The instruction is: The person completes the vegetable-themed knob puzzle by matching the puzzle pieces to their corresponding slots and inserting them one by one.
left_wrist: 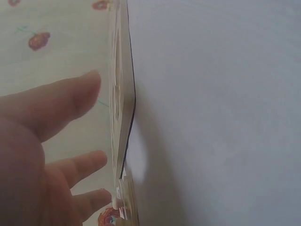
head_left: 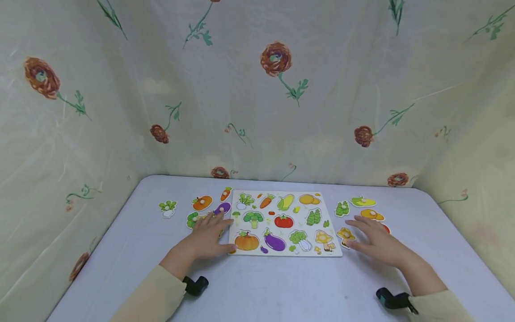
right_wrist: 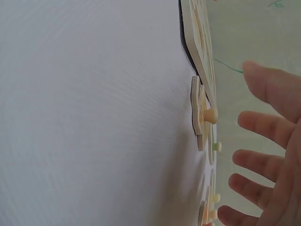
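Note:
A white vegetable puzzle board [head_left: 299,224] lies flat on the table, printed with matching pictures. My left hand [head_left: 204,238] hovers at its left edge, fingers spread and holding nothing; the left wrist view shows the thumb [left_wrist: 80,96] apart from the board. Near that hand are the eggplant piece [head_left: 222,208], the broccoli piece [head_left: 192,219] and the pumpkin piece [head_left: 202,203]. At the board's right, my right hand [head_left: 380,243] is spread and empty, beside the mushroom piece [head_left: 345,235], whose knob [right_wrist: 210,115] stands clear of the fingers. A tomato piece [head_left: 387,228] is mostly hidden behind it.
Farther left lie a white-root piece [head_left: 167,209] and a carrot piece [head_left: 225,193]. A leafy green piece [head_left: 342,209], a corn piece [head_left: 363,201] and a potato piece [head_left: 372,215] are on the right. A flowered curtain [head_left: 225,80] surrounds the white table [head_left: 281,286].

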The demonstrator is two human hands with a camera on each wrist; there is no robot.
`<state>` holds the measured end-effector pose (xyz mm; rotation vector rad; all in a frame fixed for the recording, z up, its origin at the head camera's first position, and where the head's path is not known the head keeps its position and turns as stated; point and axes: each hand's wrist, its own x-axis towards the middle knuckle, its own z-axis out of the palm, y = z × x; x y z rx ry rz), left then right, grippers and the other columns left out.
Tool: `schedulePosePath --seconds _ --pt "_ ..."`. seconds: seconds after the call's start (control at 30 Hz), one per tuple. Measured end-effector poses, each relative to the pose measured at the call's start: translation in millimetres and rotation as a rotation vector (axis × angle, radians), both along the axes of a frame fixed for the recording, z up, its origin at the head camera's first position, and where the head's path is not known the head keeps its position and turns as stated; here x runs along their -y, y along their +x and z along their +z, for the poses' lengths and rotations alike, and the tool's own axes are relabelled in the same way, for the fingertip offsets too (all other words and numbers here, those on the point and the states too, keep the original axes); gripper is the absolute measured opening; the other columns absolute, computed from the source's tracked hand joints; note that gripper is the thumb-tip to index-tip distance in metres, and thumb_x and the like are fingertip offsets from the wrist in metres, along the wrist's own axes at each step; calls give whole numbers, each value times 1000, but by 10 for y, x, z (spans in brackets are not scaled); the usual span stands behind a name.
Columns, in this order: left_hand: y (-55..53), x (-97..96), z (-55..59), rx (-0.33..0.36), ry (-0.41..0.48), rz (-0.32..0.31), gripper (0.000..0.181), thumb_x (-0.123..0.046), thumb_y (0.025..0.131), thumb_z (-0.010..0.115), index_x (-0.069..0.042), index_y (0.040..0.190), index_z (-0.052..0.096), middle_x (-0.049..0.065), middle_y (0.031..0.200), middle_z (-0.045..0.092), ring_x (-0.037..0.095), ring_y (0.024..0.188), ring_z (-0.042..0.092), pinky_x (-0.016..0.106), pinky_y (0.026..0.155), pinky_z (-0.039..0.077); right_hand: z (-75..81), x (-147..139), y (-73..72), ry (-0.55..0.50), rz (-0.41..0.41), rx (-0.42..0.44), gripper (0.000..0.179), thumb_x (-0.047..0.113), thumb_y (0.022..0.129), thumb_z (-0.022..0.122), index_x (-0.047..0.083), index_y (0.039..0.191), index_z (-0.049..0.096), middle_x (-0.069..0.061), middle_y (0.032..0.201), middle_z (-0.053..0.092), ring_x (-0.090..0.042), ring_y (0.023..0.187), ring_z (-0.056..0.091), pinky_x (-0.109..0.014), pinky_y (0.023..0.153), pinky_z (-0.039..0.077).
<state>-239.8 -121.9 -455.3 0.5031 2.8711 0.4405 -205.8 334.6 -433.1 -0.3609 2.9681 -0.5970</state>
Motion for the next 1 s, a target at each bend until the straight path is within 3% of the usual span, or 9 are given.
schedulePosePath --seconds 0.33,0.53,0.83,1.0 --pt "6 -27 27 24 -12 9 79 -56 86 70 -23 153 44 13 165 21 44 151 11 63 118 7 -33 29 -109 -43 -60 -21 51 32 91 73 3 131 62 -32 137 51 -54 130 40 -72 101 34" --pt "10 -30 27 25 -20 9 78 -55 86 70 -24 152 45 13 165 21 44 151 10 63 118 6 -61 52 -168 -71 -55 -33 39 22 91 74 2 123 66 -18 116 64 -40 110 58 -60 92 48" --pt "20 -29 22 37 -13 16 78 -56 86 71 -24 152 45 15 165 21 46 150 10 63 119 5 -106 103 -240 -101 -51 0 30 18 88 78 3 112 70 -4 94 61 -22 86 52 -37 74 48" --pt "22 -40 36 34 -15 19 78 -57 86 71 -24 152 45 16 164 22 46 150 9 62 119 5 -133 89 -267 -94 -66 22 25 18 88 78 4 106 71 -2 88 59 -20 81 51 -34 69 46"
